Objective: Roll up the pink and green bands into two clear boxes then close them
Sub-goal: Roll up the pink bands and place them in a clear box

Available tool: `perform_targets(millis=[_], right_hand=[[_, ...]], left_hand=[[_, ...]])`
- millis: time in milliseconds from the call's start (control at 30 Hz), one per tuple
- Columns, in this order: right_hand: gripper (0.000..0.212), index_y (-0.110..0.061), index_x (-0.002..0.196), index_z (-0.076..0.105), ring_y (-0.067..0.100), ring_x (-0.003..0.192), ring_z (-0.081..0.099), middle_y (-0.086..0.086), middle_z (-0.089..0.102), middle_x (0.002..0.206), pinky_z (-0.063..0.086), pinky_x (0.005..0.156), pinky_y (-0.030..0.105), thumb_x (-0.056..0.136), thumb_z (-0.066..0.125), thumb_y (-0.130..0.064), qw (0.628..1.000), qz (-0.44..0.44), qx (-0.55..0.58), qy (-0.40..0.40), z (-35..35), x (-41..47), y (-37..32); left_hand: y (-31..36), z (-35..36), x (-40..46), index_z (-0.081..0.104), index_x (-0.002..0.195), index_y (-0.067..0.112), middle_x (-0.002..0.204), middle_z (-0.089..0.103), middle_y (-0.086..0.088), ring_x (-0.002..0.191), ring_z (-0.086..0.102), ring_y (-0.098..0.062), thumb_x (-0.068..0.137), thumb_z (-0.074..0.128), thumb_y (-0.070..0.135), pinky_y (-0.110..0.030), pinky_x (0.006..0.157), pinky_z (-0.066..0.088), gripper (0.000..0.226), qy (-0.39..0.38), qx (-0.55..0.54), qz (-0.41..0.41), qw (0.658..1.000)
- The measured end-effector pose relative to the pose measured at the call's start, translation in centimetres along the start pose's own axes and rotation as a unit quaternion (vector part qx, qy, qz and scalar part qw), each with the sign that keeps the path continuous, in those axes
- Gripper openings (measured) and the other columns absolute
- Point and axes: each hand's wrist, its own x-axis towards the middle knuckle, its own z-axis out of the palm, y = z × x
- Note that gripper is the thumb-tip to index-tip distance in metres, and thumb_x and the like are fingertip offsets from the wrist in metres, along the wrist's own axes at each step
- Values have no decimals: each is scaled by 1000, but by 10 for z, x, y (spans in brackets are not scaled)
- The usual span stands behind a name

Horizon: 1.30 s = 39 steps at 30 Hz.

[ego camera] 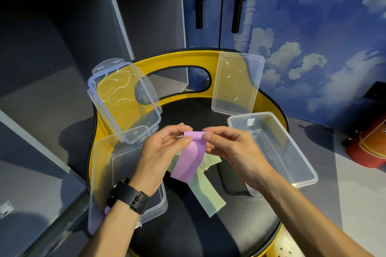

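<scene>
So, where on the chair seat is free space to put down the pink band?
The near part of the black seat, between the forearms and below the green band, is bare. The middle is crowded: both hands, left and right, hold the pink band there, flanked by the left box and right box.

Both forearms reach forward, hands close together. The left hand [161, 150] and right hand [229, 146] pinch thumb to forefinger.

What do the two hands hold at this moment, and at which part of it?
Both hands, left hand and right hand, pinch the pink band at its top end; the rest hangs down over the green band.
</scene>
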Motion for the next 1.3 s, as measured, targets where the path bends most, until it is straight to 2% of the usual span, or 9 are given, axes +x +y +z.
perform_targets(millis=[167, 333, 467, 600, 700, 800, 1000, 1167, 1300], right_hand=[[10, -10, 91, 75, 21, 85, 69, 12, 74, 91, 58, 87, 40, 81, 74, -8, 1000, -18, 12, -14, -2, 0, -2], [13, -18, 86, 78, 22, 85, 69, 11, 74, 91, 56, 86, 37, 74, 77, -13, 999, -38, 11, -20, -3, 0, -3], [22, -16, 90, 78, 17, 88, 68, 8, 75, 93, 53, 84, 30, 77, 74, 1, 999, -39, 10, -25, -4, 1, -3], [23, -13, 101, 74, 22, 92, 67, 10, 73, 102, 56, 88, 37, 79, 75, -18, 999, 1, 41, -36, -4, 1, -1], [15, -5, 98, 74, 21, 85, 66, 12, 72, 95, 59, 83, 36, 86, 69, -12, 999, 7, 34, -28, -5, 1, -2], [13, -4, 97, 73, 23, 86, 68, 17, 73, 98, 59, 83, 35, 85, 69, -4, 999, 1, 45, -15, -4, 1, -3], [14, -10, 92, 75, 23, 88, 69, 11, 74, 93, 58, 87, 37, 83, 71, 0, 1000, -19, 25, 1, -4, 1, 0], [19, -12, 89, 75, 21, 90, 69, 12, 74, 96, 55, 87, 35, 81, 71, 4, 1000, -21, 10, -12, -5, 1, 0], [21, -7, 99, 71, 19, 84, 69, 10, 73, 92, 58, 81, 31, 81, 69, 6, 997, 6, 74, -16, -4, 3, 2]], left_hand=[[2, 0, -2, 70, 107, 26, 111, 73, 0, 108, 67, -17, 87, 65, 6, -33, 94, 50, 28, -11, -21, -3, 1000], [3, -2, -3, 71, 106, 27, 102, 75, -5, 94, 71, -19, 78, 72, 24, -37, 86, 54, 28, -26, -21, -22, 999], [5, -1, -4, 69, 103, 19, 98, 75, -5, 90, 70, -17, 86, 64, 7, -34, 80, 55, 21, -25, -41, -25, 999], [5, -1, -4, 70, 99, 20, 100, 75, -7, 93, 67, -17, 88, 61, 1, -34, 84, 51, 23, -16, -51, -28, 998], [4, -1, -3, 70, 98, 20, 103, 74, -7, 96, 68, -18, 88, 60, -2, -32, 84, 52, 26, -15, -51, -26, 998], [3, -1, -4, 70, 100, 17, 106, 73, -8, 101, 68, -20, 88, 58, -5, -32, 88, 52, 28, -24, -62, -30, 997], [3, 1, -3, 66, 113, 18, 106, 74, -6, 100, 70, -19, 80, 67, 16, -31, 87, 55, 32, -25, -74, -49, 996], [2, 2, -5, 67, 110, 14, 100, 76, -7, 94, 71, -20, 89, 63, 10, -32, 83, 56, 22, -18, -41, -55, 997], [3, 0, -4, 68, 107, 17, 101, 75, -6, 94, 71, -19, 87, 64, 7, -35, 85, 53, 24, -5, -56, -59, 997]])
